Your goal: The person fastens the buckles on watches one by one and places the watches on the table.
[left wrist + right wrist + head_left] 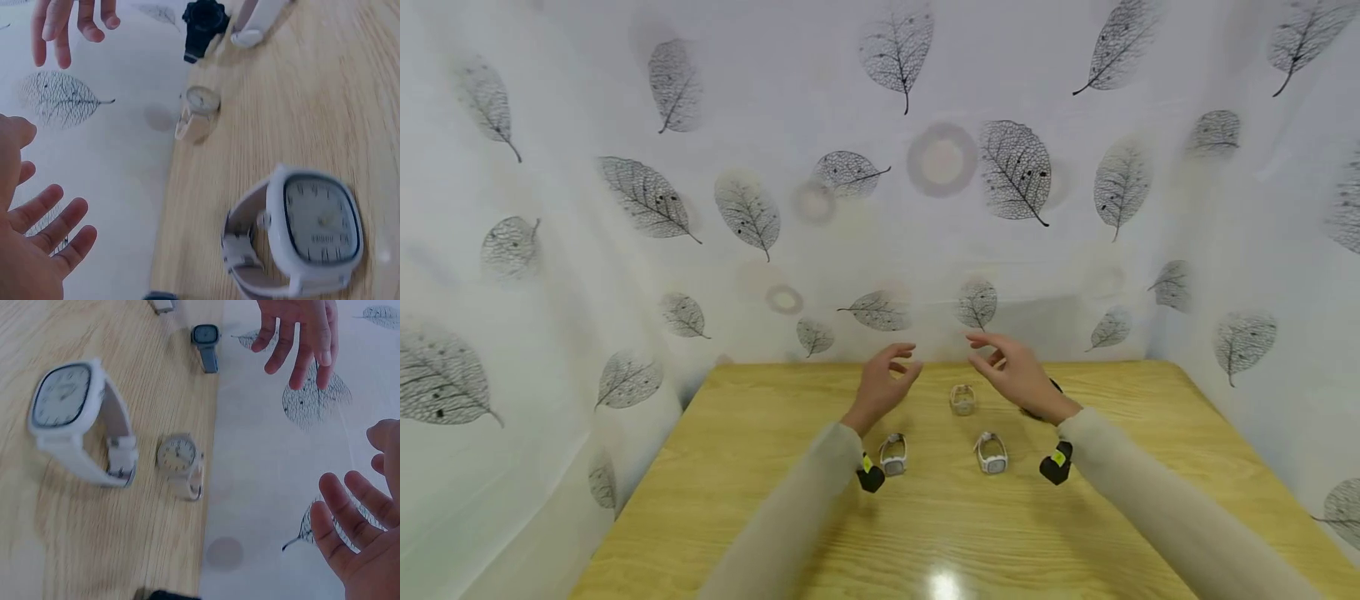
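Both hands hover above the far part of a table, fingers loosely bent and holding nothing. My left hand (pixel 880 387) is beyond a white square-faced watch (pixel 893 467). On the other side, my right hand (pixel 1021 379) is raised near a small beige round-faced watch (pixel 962 407) and partly covers a black watch (pixel 205 20). A second white square-faced watch (pixel 995 464) lies nearer, between the forearms. Behind the left hand, a blue-grey watch (pixel 206 336) shows in the right wrist view; the head view hides it.
The wooden table (pixel 760 450) ends at a pale curtain (pixel 865 250) printed with leaves, which also hangs along both sides. Each wrist wears a small black device (pixel 871 477) with a yellow-green mark. Light glares on the near tabletop.
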### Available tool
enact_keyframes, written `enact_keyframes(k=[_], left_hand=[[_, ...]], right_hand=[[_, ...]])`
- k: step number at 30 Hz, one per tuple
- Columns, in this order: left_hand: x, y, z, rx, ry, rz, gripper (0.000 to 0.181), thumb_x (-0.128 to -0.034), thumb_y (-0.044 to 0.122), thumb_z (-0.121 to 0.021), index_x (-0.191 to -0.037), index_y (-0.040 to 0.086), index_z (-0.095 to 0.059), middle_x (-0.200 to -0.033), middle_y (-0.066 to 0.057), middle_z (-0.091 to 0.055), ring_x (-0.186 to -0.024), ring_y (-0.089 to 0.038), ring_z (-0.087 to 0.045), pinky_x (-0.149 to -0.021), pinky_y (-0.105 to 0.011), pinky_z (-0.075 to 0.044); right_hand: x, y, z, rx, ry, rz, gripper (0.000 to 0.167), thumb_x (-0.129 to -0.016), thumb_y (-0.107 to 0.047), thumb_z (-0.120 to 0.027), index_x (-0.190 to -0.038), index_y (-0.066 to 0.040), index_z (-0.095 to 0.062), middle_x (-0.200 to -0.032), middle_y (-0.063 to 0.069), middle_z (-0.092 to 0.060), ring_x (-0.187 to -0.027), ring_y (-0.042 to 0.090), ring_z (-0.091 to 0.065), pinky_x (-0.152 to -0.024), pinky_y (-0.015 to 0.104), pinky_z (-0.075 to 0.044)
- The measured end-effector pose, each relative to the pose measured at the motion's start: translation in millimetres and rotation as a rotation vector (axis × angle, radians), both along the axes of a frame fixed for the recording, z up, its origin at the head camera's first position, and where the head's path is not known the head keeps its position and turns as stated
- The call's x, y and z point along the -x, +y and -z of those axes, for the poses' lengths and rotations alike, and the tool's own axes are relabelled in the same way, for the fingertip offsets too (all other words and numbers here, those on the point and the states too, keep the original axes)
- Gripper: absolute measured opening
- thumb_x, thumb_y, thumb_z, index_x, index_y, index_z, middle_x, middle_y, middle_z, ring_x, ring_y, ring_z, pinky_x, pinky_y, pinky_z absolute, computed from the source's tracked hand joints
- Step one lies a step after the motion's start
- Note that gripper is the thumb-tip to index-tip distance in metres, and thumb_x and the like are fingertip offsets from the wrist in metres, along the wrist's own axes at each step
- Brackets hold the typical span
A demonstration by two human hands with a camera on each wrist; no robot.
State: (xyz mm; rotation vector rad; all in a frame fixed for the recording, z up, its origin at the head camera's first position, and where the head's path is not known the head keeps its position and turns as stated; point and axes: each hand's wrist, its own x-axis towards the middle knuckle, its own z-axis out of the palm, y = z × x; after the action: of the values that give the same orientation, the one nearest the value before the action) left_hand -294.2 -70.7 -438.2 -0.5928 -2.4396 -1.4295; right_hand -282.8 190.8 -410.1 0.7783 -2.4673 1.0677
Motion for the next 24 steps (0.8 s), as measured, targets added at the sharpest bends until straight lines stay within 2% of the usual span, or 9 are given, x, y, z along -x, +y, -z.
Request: enact_keyframes(k=[7,10,17,20,24], left_hand=[[-4.8,20.3,-4.2,-0.022,0.014,0.045,0.037,-0.1018,0.022,-0.067,-0.136,0.008,-0.064,-0.126,-0.017,-0.068,-0.095,-0.031,-0.071,-0.067,-0.030,-0.060],[-6.4,28.6,-4.0,-0.027,-0.013,0.065,0.037,-0.1018,0.021,-0.067,-0.137,0.010,-0.063,-0.128,-0.015,-0.067,-0.096,-0.030,-0.071,-0.067,-0.029,-0.060],[-7.8,53.7,-6.1,-0.016,-0.036,0.108,0.037,-0.1021,0.023,-0.067,-0.137,0.011,-0.064,-0.128,-0.016,-0.067,-0.093,-0.026,-0.070,-0.067,-0.027,-0.058],[-2.6,66.7,-2.8,-0.018,-0.074,0.137,0.037,-0.1020,0.026,-0.067,-0.137,0.012,-0.064,-0.128,-0.017,-0.067,-0.089,-0.021,-0.069,-0.067,-0.026,-0.058],[1.8,84.8,0.6,0.006,-0.140,0.172,0.040,-0.1020,0.030,-0.067,-0.139,0.015,-0.063,-0.131,-0.018,-0.066,-0.085,-0.017,-0.067,-0.068,-0.027,-0.057]], right_hand=[[-8.5,27,7.5,-0.006,0.023,0.057,0.040,-0.103,-0.017,-0.066,-0.141,-0.009,-0.061,-0.122,0.017,-0.069,-0.081,0.022,-0.069,-0.065,0.034,-0.057],[-12.2,35,9.5,-0.013,0.011,0.080,0.040,-0.103,-0.018,-0.066,-0.141,-0.009,-0.061,-0.122,0.018,-0.069,-0.079,0.021,-0.069,-0.063,0.033,-0.055],[-18.3,55,12.0,-0.049,-0.093,0.169,0.041,-0.105,-0.022,-0.063,-0.143,-0.008,-0.059,-0.129,0.019,-0.066,-0.085,0.025,-0.069,-0.060,0.033,-0.054],[-17.4,66,14.8,-0.057,-0.132,0.208,0.042,-0.105,-0.024,-0.062,-0.143,-0.006,-0.059,-0.132,0.021,-0.064,-0.089,0.030,-0.069,-0.062,0.035,-0.056],[-18.6,79,16.7,-0.070,-0.179,0.238,0.044,-0.105,-0.026,-0.062,-0.142,-0.003,-0.058,-0.134,0.024,-0.063,-0.094,0.036,-0.069,-0.071,0.044,-0.060]])
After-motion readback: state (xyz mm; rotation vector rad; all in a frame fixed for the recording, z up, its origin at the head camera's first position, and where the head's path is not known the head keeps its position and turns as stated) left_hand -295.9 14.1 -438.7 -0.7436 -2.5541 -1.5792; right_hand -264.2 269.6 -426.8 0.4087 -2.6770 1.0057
